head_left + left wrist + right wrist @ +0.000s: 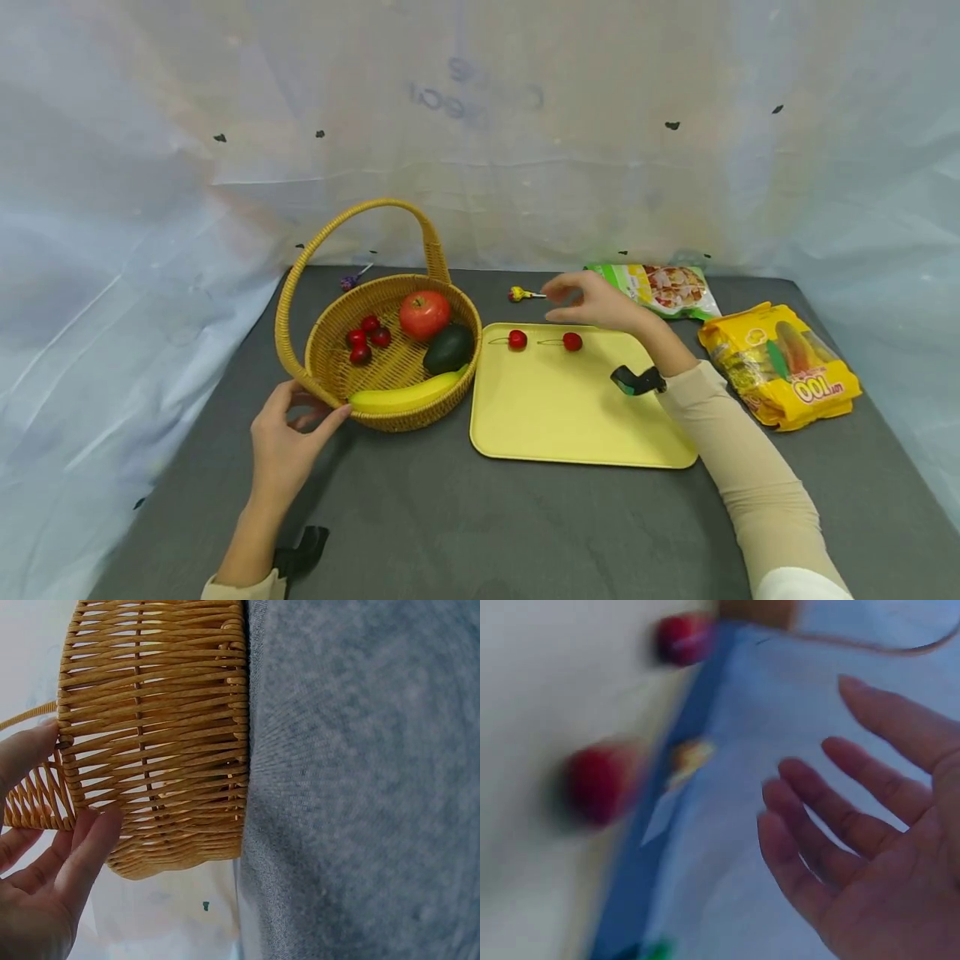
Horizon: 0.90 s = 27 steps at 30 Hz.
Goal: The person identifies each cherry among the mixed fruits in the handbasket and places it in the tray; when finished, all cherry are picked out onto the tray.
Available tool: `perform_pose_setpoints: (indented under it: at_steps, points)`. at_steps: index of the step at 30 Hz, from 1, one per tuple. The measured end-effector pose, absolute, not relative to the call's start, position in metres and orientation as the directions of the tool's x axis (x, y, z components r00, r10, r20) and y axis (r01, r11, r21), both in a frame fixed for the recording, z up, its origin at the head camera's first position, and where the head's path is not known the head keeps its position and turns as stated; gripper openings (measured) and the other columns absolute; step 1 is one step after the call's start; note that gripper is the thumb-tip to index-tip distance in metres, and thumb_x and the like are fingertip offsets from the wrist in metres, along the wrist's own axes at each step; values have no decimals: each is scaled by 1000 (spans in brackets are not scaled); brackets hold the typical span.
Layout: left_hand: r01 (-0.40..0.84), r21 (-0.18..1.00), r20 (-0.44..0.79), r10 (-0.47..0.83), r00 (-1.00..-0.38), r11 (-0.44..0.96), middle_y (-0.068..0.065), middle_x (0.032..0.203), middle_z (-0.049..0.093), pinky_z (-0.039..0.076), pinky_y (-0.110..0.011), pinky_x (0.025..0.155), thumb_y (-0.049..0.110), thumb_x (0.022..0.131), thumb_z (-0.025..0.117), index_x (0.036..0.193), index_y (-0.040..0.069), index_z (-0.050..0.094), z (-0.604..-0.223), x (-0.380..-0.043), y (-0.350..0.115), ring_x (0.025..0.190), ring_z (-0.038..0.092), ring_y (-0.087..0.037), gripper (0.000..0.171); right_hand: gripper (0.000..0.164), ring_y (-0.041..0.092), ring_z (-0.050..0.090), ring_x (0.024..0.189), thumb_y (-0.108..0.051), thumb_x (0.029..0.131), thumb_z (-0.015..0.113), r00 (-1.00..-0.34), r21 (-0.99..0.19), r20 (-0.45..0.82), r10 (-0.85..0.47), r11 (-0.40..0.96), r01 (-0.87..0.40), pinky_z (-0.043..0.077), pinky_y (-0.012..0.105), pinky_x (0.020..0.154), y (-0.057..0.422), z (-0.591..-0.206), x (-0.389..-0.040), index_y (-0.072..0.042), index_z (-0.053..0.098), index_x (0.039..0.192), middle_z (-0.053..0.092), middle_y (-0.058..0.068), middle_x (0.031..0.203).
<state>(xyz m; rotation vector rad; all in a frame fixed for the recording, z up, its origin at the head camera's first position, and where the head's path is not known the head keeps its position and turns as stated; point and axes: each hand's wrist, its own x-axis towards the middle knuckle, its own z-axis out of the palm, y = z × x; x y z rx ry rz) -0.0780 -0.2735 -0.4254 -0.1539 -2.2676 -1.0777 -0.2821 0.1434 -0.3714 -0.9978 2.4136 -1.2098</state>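
At the left side of the table, my left hand [288,440] grips the near-left rim of a round wicker basket [397,365], close to its handle's foot. Its thumb lies over the rim and its fingers touch the outer wall, as the left wrist view shows. Inside the basket lie a banana [405,397], a dark green avocado [448,350], a red apple [424,315] and several cherries [361,354]. Over the far edge of the yellow tray [577,408], my right hand [596,302] hovers with relaxed, parted fingers, holding nothing. A yellow-wrapped lollipop [517,294] lies just left of its fingertips.
Two stemmed cherries, a left one [517,339] and a right one [572,342], lie on the tray. A purple lollipop [349,282] sits behind the basket. A green-and-white packet [667,287] and a yellow bag [780,364] lie at right. Plastic sheeting [480,167] rises behind.
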Motion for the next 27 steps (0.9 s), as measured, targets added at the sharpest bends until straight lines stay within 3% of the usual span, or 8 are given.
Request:
perform_pose_setpoints:
  at_steps: [6, 11, 15, 21, 27]
  points:
    - [370, 658, 587, -139, -798, 655, -17, 96, 63, 55, -8, 72, -14, 70, 85, 114, -8, 62, -405, -70, -261, 82, 61, -30, 51, 40, 34, 60, 116, -9, 93, 71, -560, -838, 90, -823, 242, -489, 53, 43, 98, 55, -333, -296, 2, 61, 130, 61, 18, 128]
    - [375, 655, 594, -140, -792, 656, -17, 97, 62, 55, -8, 72, -14, 69, 85, 115, -8, 62, -405, -71, -262, 82, 61, -29, 52, 48, 31, 57, 120, -11, 93, 72, -379, -840, 77, -922, 146, -523, 50, 37, 102, -26, -333, -301, 1, 56, 136, 57, 16, 136]
    - [381, 658, 599, -145, -787, 649, -17, 96, 61, 55, -9, 72, -16, 68, 84, 113, -9, 62, -406, -72, -262, 84, 59, -26, 50, 54, 25, 49, 131, -11, 93, 71, -281, -850, 19, -959, 133, -510, 42, 29, 110, -74, -342, -297, 2, 51, 141, 52, 16, 143]
    - [388, 660, 598, -138, -789, 643, -17, 97, 60, 56, -11, 74, -15, 69, 84, 112, -9, 61, -409, -73, -262, 88, 58, -14, 50, 53, 38, 44, 134, 1, 93, 68, -261, -888, -98, -960, 203, -413, 49, 30, 102, -110, -367, -293, 6, 49, 141, 49, 23, 143]
    - [376, 659, 595, -146, -790, 651, -18, 98, 61, 56, -10, 74, -14, 69, 85, 113, -8, 61, -410, -73, -263, 88, 59, -19, 50, 53, 35, 45, 134, 8, 92, 65, -299, -917, -140, -944, 237, -320, 51, 26, 97, -124, -385, -290, 6, 48, 142, 49, 24, 144]
